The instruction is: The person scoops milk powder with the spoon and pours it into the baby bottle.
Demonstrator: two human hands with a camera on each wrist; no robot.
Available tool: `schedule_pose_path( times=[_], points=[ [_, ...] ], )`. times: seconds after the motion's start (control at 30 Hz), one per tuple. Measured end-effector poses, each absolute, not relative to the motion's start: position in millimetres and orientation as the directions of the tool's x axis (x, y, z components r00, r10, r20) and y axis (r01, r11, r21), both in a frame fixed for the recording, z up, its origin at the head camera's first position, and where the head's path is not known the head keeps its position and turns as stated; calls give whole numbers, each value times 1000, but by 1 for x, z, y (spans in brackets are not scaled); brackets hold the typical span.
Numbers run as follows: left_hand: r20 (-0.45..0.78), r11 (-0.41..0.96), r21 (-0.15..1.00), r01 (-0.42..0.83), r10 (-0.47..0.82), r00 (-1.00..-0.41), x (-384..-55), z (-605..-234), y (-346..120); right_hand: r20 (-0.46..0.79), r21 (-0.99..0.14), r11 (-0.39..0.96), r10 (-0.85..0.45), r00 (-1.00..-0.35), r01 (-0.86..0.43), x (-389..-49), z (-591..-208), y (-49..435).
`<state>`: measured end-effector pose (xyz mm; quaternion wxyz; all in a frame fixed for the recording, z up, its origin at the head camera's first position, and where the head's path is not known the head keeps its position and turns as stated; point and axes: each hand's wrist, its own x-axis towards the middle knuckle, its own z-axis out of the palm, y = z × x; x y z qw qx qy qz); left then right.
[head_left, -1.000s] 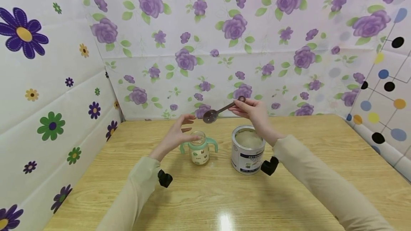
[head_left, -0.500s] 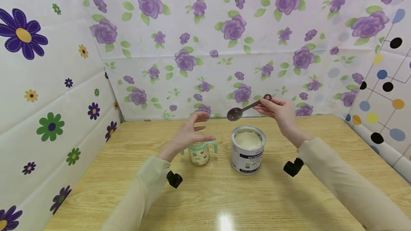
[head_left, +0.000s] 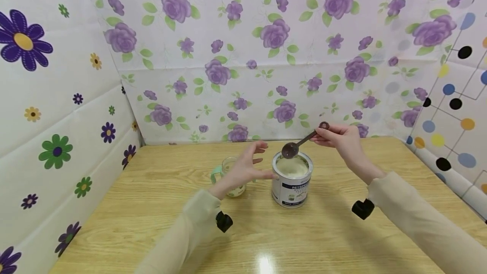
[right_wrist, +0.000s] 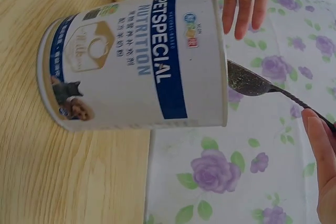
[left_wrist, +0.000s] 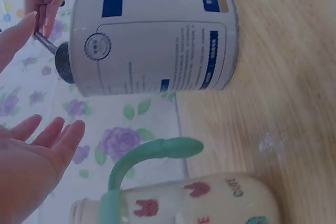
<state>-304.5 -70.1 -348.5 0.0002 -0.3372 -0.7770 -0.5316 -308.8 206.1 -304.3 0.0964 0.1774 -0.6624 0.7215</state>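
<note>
My right hand (head_left: 340,141) pinches the handle of a dark brown spoon (head_left: 290,150), its bowl at the back rim of an open tin (head_left: 291,191) of pale powder. In the right wrist view the tin (right_wrist: 131,66) bears a blue band reading PETSPECIAL. My left hand (head_left: 247,168) holds nothing; its fingers and thumb are spread apart near the tin's left side. Behind that hand, partly hidden, stands a lidless baby bottle (head_left: 229,165) with mint green handles. The left wrist view shows the bottle (left_wrist: 194,203) with pale contents and small printed figures.
Everything stands on a wooden table (head_left: 152,206). A flowered cloth (head_left: 182,96) hangs behind it, with patterned cloths on the left and right. A white powdery spot (left_wrist: 273,141) lies on the table near the bottle.
The right hand has carried the spoon from above the bottle rightward, then down to the tin's rim. The left hand has moved right, from the bottle to beside the tin.
</note>
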Motion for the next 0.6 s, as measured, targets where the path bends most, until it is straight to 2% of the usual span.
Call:
schedule_pose_path(
  times=[0.2, 0.37, 0.6],
  points=[
    [330, 222, 840, 495, 515, -791, -305, -361, -58, 398, -917, -36, -134, -908, -397, -302, -308, 206],
    [310, 243, 845, 477, 505, -806, -304, -367, -50, 408, -903, 77, -159, -899, -423, -299, -312, 202],
    [272, 262, 861, 436, 487, -830, -306, -377, -42, 394, -893, 171, -153, -906, -417, -296, -318, 200]
  ],
)
